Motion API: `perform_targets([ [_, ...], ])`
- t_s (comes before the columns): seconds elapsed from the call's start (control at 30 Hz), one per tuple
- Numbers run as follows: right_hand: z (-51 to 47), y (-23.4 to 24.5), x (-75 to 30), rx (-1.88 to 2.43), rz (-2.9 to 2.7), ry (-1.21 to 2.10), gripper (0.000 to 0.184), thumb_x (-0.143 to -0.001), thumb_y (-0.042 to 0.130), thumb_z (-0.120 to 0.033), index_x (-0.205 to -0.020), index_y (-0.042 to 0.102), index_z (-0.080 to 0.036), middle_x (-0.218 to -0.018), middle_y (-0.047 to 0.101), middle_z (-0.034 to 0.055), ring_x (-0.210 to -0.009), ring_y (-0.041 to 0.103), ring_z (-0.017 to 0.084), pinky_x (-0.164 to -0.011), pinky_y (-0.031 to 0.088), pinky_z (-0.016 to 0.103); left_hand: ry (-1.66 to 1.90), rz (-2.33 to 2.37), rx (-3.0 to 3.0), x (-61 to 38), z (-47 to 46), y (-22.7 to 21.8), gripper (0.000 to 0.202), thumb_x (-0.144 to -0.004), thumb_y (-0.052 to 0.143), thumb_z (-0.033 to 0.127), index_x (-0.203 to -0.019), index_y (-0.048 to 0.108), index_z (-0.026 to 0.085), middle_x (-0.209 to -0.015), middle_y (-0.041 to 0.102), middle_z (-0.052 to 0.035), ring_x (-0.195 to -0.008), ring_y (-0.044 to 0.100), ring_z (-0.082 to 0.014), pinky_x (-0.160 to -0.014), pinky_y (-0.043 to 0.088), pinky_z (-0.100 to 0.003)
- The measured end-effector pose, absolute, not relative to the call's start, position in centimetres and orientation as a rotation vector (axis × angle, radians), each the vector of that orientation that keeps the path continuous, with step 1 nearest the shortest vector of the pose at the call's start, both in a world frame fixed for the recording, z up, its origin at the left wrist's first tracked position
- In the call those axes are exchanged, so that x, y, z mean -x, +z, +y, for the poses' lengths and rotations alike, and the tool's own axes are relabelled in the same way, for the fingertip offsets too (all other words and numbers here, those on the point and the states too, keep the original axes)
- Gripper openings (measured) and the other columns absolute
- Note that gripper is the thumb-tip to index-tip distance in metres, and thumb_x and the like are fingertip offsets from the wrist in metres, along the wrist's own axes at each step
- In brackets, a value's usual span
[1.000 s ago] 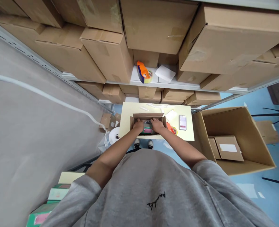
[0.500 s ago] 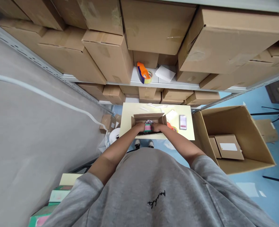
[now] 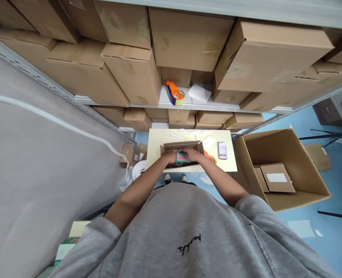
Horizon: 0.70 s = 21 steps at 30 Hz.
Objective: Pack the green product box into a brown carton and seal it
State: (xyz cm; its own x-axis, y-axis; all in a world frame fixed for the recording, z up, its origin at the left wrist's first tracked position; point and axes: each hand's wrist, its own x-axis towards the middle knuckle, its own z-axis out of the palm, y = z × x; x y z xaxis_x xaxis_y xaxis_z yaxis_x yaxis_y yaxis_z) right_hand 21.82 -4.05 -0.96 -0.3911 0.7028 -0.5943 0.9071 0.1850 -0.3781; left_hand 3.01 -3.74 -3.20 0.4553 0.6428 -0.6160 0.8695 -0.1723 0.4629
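A small open cardboard box (image 3: 182,146) stands on a pale yellow table (image 3: 231,164) below me. My left hand (image 3: 169,157) and my right hand (image 3: 193,155) are both at the box's near edge, closed on a small green and pink packet (image 3: 182,157) held between them. The fingers are small in view. An orange tape dispenser (image 3: 209,157) lies just right of my right hand, partly hidden by my wrist. A phone (image 3: 222,150) lies further right on the table.
Shelves packed with cardboard boxes (image 3: 130,73) rise behind the table, with another orange tape dispenser (image 3: 173,92) and a white sheet (image 3: 199,92) on one shelf. A large open carton (image 3: 286,170) holding smaller boxes stands at the right. A grey wall with a white cable (image 3: 57,119) is left.
My hands drew back from inside the box toward its near edge and came together on the green and pink packet, which now shows more fully between them.
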Motion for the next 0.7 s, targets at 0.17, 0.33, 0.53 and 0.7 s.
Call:
perform_targets([
  [0.17, -4.7, 1.6, -21.2, -1.61, 2.383, -0.942, 0.05, -0.101, 0.052, -0.028, -0.151, 0.054, -0.021, -0.153, 0.058, 0.0107, -0.137, 0.057, 0.027, -0.112, 0.045, 0.036, -0.101, 1.422, -1.996, -1.1, -4.6, -0.1, 0.032, -0.092, 0.059, 0.02, -0.12, 0.075, 0.018, -0.127, 0.073, -0.0136, -0.12, 0.068, -0.0272, -0.101, 0.052, -0.033],
  [0.33, -5.6, 4.5, -18.7, -1.453, 2.626, -0.884, 0.047, -0.102, 0.05, -0.028, -0.149, 0.054, -0.022, -0.148, 0.06, 0.0106, -0.131, 0.061, 0.026, -0.109, 0.047, 0.036, 0.322, 1.675, -1.859, 1.1, -7.9, 3.0, 0.036, -0.099, 0.053, 0.025, -0.132, 0.069, 0.023, -0.132, 0.07, -0.0078, -0.122, 0.065, -0.0218, -0.105, 0.051, -0.032],
  [0.53, -7.0, 6.3, -15.3, -1.076, 2.926, -0.902, 0.048, -0.101, 0.047, -0.023, -0.148, 0.054, -0.02, -0.146, 0.06, 0.0112, -0.132, 0.058, 0.025, -0.112, 0.045, 0.036, 0.885, 2.052, -1.41, 1.3, -14.4, 4.0, 0.033, -0.103, 0.049, 0.025, -0.122, 0.075, 0.022, -0.119, 0.075, -0.007, -0.111, 0.069, -0.0191, -0.103, 0.052, -0.032],
  [0.7, -9.9, 6.2, -12.3, -0.749, 2.994, -1.014, 0.047, -0.099, 0.049, -0.024, -0.146, 0.056, -0.021, -0.142, 0.062, 0.0122, -0.126, 0.062, 0.026, -0.11, 0.048, 0.038, 1.261, 2.21, -0.994, 0.5, -21.7, 3.4, 0.028, -0.101, 0.053, 0.024, -0.112, 0.078, 0.018, -0.109, 0.078, -0.0085, -0.096, 0.072, -0.0175, -0.091, 0.056, -0.031],
])
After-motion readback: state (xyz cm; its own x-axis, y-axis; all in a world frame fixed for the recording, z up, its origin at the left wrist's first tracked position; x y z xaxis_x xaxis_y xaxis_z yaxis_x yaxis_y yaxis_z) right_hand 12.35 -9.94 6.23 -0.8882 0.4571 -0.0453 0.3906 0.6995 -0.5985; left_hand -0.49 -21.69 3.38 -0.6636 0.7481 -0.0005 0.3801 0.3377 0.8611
